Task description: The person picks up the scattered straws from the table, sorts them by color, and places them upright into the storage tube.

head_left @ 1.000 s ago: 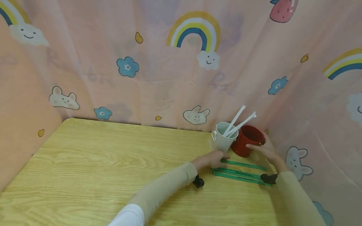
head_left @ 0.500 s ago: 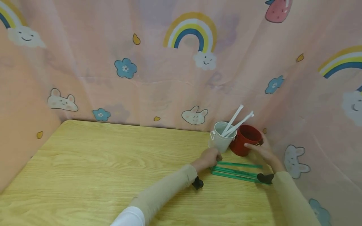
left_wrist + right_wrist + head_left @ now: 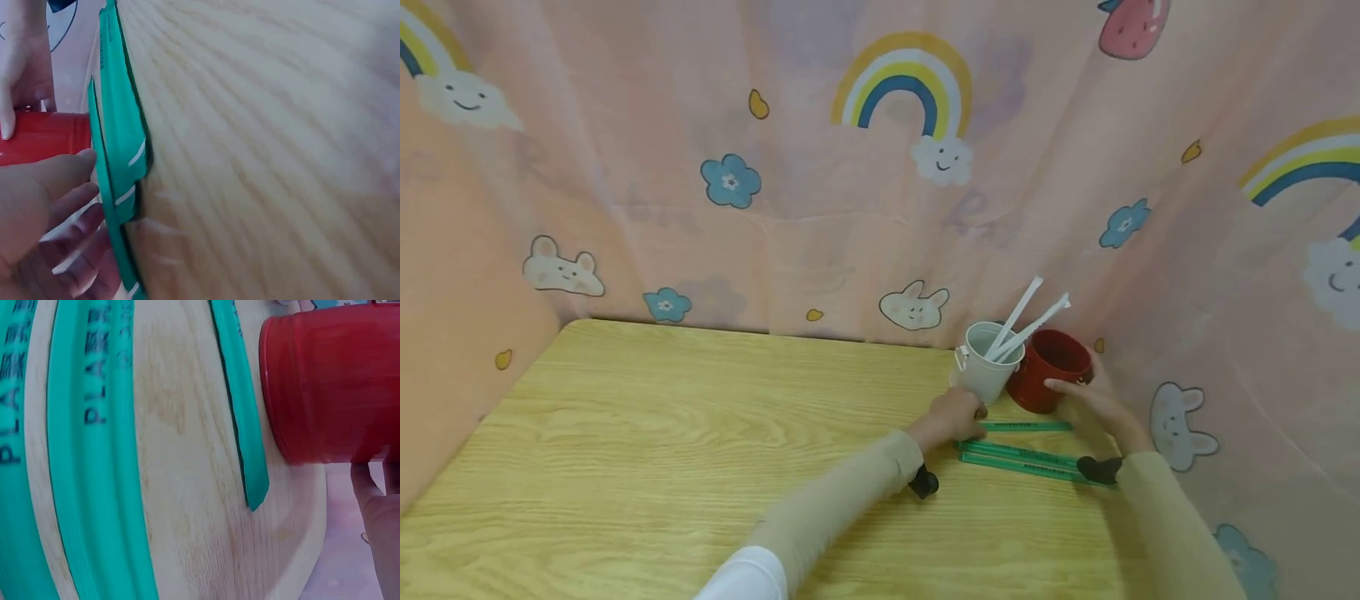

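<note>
My left hand [image 3: 951,417] pinches the left end of a thin green wrapped straw [image 3: 1030,427] on the table. In the left wrist view, its thumb and fingers meet at that straw's edge. Several more green straws [image 3: 1026,455], printed with dark lettering, lie side by side just in front. A small red bucket [image 3: 1036,382] leans slightly at the back right; my right hand [image 3: 1101,406] grips it, thumb on the near side by the rim. The right wrist view has the bucket's base [image 3: 281,394] close beside the pinched straw's far end [image 3: 253,481].
Touching the red bucket on its left is a white bucket [image 3: 979,382] with two white wrapped straws [image 3: 1019,312] sticking out. A pink patterned curtain [image 3: 820,250] hangs behind and to the right of the wooden table [image 3: 700,433]. Black wrist mounts [image 3: 923,482] sit under both wrists.
The left hand has closed on the back green straw and drawn it leftward; its right end has swung toward the back. The right hand keeps its hold on the red bucket.
</note>
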`<state>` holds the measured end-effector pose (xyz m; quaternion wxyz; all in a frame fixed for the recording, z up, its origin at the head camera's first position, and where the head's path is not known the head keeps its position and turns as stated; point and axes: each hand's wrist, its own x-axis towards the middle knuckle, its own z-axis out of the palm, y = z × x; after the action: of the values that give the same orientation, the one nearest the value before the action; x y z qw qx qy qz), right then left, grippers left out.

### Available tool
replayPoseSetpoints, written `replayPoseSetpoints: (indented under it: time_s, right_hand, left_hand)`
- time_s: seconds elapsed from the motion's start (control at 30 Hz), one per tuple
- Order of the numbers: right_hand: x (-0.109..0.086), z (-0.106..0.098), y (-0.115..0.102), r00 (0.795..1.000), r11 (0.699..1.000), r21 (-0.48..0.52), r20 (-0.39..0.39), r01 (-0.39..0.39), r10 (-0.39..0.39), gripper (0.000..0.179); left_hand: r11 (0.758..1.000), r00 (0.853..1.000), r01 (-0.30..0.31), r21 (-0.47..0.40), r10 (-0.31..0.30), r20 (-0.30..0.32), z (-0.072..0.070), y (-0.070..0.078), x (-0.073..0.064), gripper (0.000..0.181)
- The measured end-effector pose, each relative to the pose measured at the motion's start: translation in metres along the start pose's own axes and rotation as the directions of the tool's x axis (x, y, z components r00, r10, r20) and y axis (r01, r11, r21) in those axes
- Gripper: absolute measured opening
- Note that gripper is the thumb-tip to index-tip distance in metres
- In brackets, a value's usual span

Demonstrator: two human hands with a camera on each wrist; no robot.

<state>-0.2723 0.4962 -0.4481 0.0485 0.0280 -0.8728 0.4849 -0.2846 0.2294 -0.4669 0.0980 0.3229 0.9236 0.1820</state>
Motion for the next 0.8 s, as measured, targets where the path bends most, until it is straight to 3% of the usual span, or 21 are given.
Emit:
replayPoseSetpoints:
  time_s: [0.17, 0.37, 0.67, 0.8]
  right_hand:
    - [-0.002, 0.009, -0.001, 1.0, 1.0, 0.019, -0.003, 0.013, -0.013, 0.076]
    - [-0.002, 0.006, 0.004, 1.0, 1.0, 0.015, -0.029, 0.01, -0.01, 0.075]
    - [0.0, 0.002, 0.005, 1.0, 1.0, 0.007, -0.015, -0.025, 0.025, 0.075]
    - [0.004, 0.002, 0.006, 1.0, 1.0, -0.013, -0.017, -0.024, 0.024, 0.075]
  left_hand:
    - [0.999, 1.0, 0.022, -0.024, -0.023, -0.015, 0.008, 0.0, -0.001, 0.022]
    - [0.998, 0.998, 0.068, -0.009, -0.067, 0.016, 0.008, 0.005, -0.004, 0.025]
    - [0.998, 0.994, 0.048, 0.029, -0.051, 0.101, -0.001, 0.006, -0.013, 0.023]
    - [0.998, 0.994, 0.033, 0.054, -0.038, 0.101, -0.004, 0.002, -0.017, 0.021]
